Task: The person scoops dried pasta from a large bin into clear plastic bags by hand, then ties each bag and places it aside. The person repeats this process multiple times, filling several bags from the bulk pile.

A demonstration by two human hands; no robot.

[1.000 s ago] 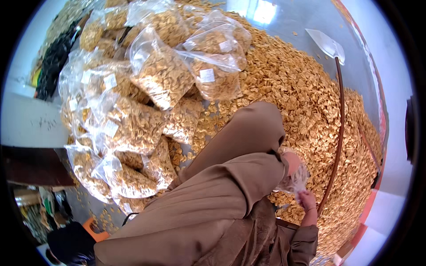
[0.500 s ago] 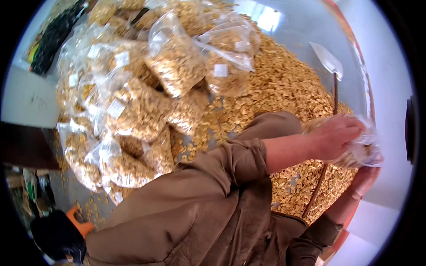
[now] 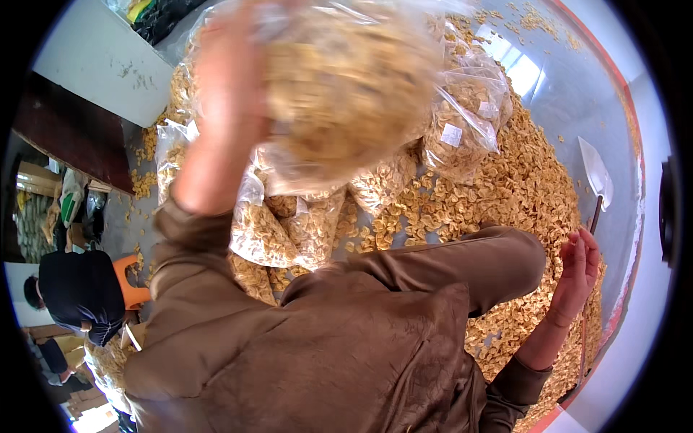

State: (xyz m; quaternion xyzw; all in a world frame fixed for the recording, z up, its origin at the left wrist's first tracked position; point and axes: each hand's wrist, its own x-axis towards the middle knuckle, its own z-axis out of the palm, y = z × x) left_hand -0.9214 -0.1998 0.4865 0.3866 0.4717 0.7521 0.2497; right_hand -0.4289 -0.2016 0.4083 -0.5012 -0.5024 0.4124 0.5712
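My left hand is raised high and grips a clear plastic bag stuffed with pale yellow dried slices. The bag is blurred and hangs above the stack of filled bags. My right hand is out to the right, fingers apart and holding nothing. It sits just beside the thin handle of a shovel and above the loose pile of slices. My brown jacket sleeves fill the lower middle of the view.
More filled clear bags lie under my left arm. The shovel's white blade rests on the grey floor at the pile's right edge. At the far left a person in dark clothes sits by an orange stool.
The bag was held with both hands low at the right over the pile. My left hand has now swung it up and to the left, and my right hand has let go.
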